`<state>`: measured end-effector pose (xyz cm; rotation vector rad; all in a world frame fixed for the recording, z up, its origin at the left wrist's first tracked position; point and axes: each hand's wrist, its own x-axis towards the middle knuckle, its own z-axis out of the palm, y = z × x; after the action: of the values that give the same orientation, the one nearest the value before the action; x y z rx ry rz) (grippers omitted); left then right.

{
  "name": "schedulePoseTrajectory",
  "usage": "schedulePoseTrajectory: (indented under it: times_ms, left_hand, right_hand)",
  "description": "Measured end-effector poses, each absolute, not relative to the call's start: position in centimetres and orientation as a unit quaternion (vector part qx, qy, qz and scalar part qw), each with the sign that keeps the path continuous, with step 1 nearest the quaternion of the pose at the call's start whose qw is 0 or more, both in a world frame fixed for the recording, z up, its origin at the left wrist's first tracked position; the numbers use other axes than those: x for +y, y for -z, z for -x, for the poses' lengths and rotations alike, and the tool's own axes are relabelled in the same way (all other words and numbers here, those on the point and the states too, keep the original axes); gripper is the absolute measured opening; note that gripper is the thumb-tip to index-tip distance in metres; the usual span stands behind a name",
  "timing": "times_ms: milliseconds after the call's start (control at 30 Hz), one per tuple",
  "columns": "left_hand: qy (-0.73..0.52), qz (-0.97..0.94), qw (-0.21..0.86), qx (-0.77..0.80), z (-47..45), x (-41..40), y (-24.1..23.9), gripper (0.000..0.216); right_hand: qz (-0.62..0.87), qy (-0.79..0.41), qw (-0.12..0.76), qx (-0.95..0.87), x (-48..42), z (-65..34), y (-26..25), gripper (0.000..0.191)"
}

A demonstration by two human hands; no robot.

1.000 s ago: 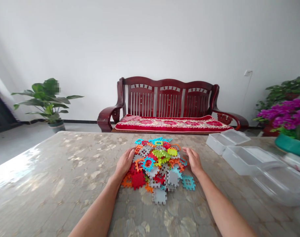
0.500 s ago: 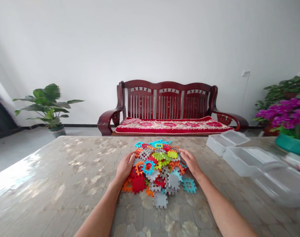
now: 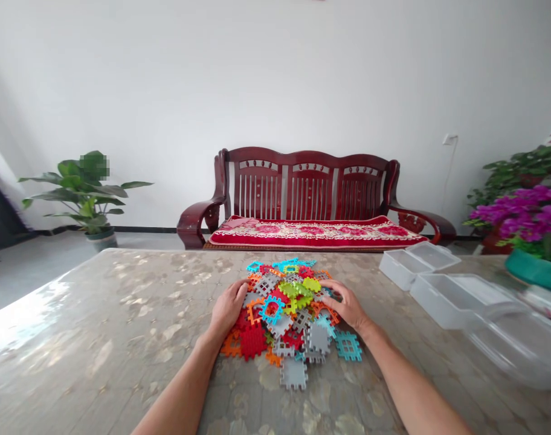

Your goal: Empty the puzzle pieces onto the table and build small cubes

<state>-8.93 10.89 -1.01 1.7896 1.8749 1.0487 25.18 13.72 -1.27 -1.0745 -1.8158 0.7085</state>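
Observation:
A heap of flat plastic interlocking tiles with notched edges lies in front of me, in red, orange, grey, blue and lime green. My left hand (image 3: 229, 307) rests along the left side of the heap, its fingers stretched forward and holding nothing. From the right, my right hand (image 3: 347, 305) reaches over the edge of the heap with thumb and fingers apart. Its fingertips come close to a lime green tile (image 3: 312, 284); whether they touch it I cannot tell. Nearest me lie a grey tile (image 3: 293, 373), a red tile (image 3: 254, 341) and a blue window tile (image 3: 348, 346).
Clear plastic boxes (image 3: 443, 296) with open lids stand on the table (image 3: 135, 338) to the right. Beyond them is a teal pot (image 3: 536, 269) of purple flowers. A wooden bench (image 3: 309, 187) with a red cover stands behind the table, and a potted plant (image 3: 92, 199) at left.
My right hand has moved left over the edge of the heap, its fingers spreading. The lime green tile near it has shifted slightly left. My left hand stays almost in place.

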Motion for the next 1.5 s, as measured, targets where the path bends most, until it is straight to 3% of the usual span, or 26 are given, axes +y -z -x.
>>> schedulePoseTrajectory:
  times_ms: [233,500,733,1033,1367,1500]
  left_hand:
    - [-0.367,-0.624,0.167,0.669,8.9,10.9,0.8,0.047]
    - [-0.367,-0.628,0.164,0.666,9.1,11.1,1.2,0.047]
    - [-0.370,-0.626,0.169,0.665,9.0,11.0,1.0,0.049]
    - [-0.371,-0.626,0.170,0.664,9.0,11.0,0.8,0.050]
    - [-0.361,-0.624,0.167,0.672,8.9,10.9,0.5,0.051]
    - [-0.362,-0.626,0.165,0.670,8.8,10.8,0.4,0.050]
  right_hand:
    - [0.426,-0.234,0.431,-0.760,13.8,-24.6,0.9,0.040]
    - [0.420,-0.180,0.348,-0.818,14.2,-23.2,-0.1,0.042]
    - [0.433,-0.159,0.410,-0.787,14.0,-22.4,0.1,0.021]
    - [0.562,-0.173,0.541,-0.602,17.0,-26.4,0.7,0.047]
    - [0.706,-0.080,0.417,-0.567,18.7,-33.0,3.7,0.036]
    - [0.713,-0.030,0.341,-0.612,17.6,-32.4,3.2,0.042]
